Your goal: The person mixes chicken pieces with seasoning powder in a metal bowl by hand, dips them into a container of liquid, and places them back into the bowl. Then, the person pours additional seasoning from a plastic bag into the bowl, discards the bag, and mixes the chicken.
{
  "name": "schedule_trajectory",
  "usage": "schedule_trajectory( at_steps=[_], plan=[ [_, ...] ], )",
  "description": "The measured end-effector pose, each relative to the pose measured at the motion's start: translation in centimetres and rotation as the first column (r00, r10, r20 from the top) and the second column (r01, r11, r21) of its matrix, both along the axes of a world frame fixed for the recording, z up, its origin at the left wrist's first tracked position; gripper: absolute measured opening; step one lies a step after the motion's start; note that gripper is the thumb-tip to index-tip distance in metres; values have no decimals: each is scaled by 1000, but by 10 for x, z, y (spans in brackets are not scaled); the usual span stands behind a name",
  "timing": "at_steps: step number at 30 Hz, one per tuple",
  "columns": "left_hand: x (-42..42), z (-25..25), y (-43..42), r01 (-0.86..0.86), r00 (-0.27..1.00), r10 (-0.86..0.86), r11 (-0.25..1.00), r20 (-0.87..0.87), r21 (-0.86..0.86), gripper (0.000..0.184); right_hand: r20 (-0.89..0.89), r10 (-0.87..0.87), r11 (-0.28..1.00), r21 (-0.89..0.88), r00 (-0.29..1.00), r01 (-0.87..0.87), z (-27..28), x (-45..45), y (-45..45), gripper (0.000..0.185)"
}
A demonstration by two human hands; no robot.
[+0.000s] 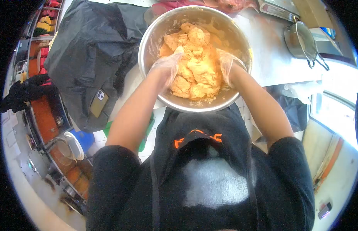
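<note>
A large steel mixing bowl [145, 61] holds a heap of coated chicken pieces [196, 65], orange-yellow and dusted with flour. Both hands wear clear plastic gloves and reach into the bowl from opposite sides. My left hand [169, 65] cups the heap's left side, its thumb lying on top and its other fingers hidden under the pieces. On the right edge of the heap, my right hand [227, 63] curves around the pieces, with its fingertips buried in them. Loose flour [221, 34] clings to the bowl's inner wall.
Black plastic sheeting [98, 50] covers the table's left part, with a phone [99, 103] lying on it. A steel pot [301, 40] stands at the right back. Behind the bowl is a red plastic bag [225, 4]. A blue bucket [83, 141] sits lower left.
</note>
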State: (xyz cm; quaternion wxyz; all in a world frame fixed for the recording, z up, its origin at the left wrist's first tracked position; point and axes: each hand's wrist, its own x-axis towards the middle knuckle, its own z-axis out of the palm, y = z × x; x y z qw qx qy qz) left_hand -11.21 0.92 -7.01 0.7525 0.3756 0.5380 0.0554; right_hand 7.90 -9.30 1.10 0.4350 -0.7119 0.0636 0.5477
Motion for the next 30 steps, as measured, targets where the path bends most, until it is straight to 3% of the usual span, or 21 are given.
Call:
schedule_trajectory(
  at_steps=[1,5,7,8,10,11,12,13,14,15,16,17,18,19,20,22,23,24,26,28,30],
  plan=[
    [13,36,-4,-48,997,43,996,-68,-77,63,-126,81,996,50,989,-75,-10,-1,0,32],
    [28,-5,6,105,994,-106,990,-11,-91,60,-505,445,890,341,740,-302,-56,-1,5,35],
    [47,10,4,33,995,-4,956,100,-291,56,-475,469,865,416,744,-280,-63,0,6,37],
    [49,9,10,40,994,-9,958,106,-285,56,-451,487,839,480,748,-257,-67,1,7,38],
    [51,12,15,-12,993,28,989,111,-145,53,-21,637,612,621,770,-489,-58,11,11,40],
    [46,19,13,-26,999,26,999,34,25,51,-94,555,734,522,827,-434,-50,17,13,40],
    [45,77,2,69,985,-40,982,-166,174,59,-160,460,837,407,873,-367,-39,18,15,41],
    [38,74,5,169,963,-106,954,-249,247,64,79,584,705,446,808,-552,-35,23,14,38],
    [30,71,11,271,929,-162,911,-333,312,69,63,588,709,440,807,-551,-18,20,13,38],
    [24,80,11,269,927,-162,915,-337,301,69,386,664,597,242,640,-765,7,15,13,42],
    [20,96,12,445,828,-223,819,-514,362,73,632,687,481,-26,358,-876,20,11,11,46],
    [17,105,14,614,697,-246,691,-674,383,78,631,688,481,-28,358,-876,21,12,6,46],
    [13,98,15,611,701,-246,690,-669,387,78,620,697,369,120,360,-921,23,19,1,49],
    [8,79,13,381,800,-111,853,-589,357,77,611,706,245,264,358,-933,24,25,-3,53],
    [0,53,12,122,855,50,948,-516,294,77,617,703,242,258,353,-935,20,30,-5,53],
    [-10,3,13,-175,982,182,978,-57,111,79,407,521,578,478,750,-661,-9,34,-13,51],
    [-8,8,12,-160,985,163,985,-50,63,75,375,452,703,408,809,-582,-29,40,-13,46],
    [-4,15,9,-146,988,147,989,-42,13,71,376,455,701,408,807,-585,-36,37,-13,46],
    [6,30,0,-124,992,123,988,-21,-89,64,-168,104,980,188,980,-72,-44,26,-10,43],
    [13,42,-4,-95,995,97,980,3,-175,57,-267,159,984,122,951,-130,-51,16,-2,43],
    [20,34,-3,3,1000,-2,988,6,-153,56,35,496,865,61,867,-498,-66,3,0,47]
  ],
)
